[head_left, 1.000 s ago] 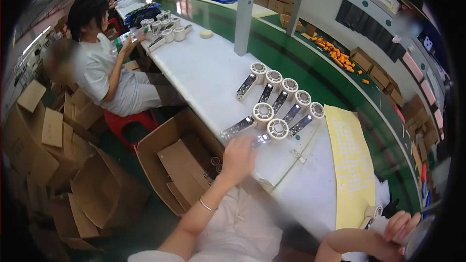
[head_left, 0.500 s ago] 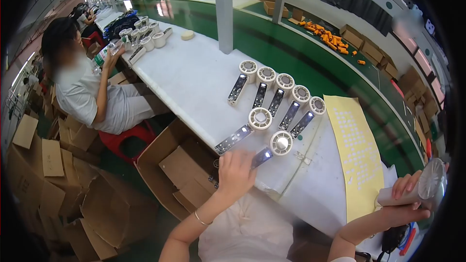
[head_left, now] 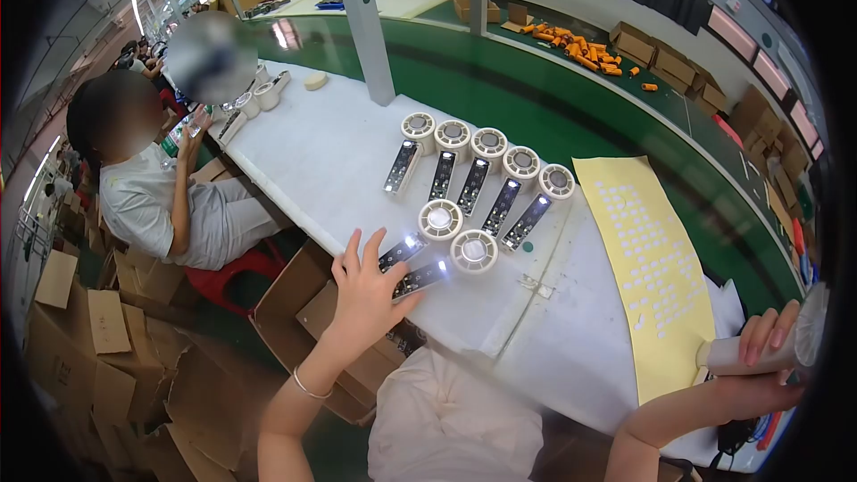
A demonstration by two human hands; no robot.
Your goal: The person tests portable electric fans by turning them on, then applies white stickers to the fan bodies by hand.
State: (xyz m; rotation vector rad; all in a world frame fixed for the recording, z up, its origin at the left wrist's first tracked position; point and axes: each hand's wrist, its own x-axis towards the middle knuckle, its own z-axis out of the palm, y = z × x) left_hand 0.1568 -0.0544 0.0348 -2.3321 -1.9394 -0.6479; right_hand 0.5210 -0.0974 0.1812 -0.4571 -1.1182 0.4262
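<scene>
Workbench (head_left: pixel 571 330): white
Left hand (head_left: pixel 364 293): fingers apart, sweeping could bump adjacent circuit boards (head_left: pixel 422 278)
Right hand (head_left: pixel 764 336): fingers around handle (head_left: pixel 726 356), slack may drop it

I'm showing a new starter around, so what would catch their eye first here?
Probably the white round-headed units on the white bench: five in a row mid-picture, and two closer to the left hand. Next, the yellow sheet with white spots, to the right of the units. Then perhaps the scattered orange cylinders, toward the upper right.
</scene>
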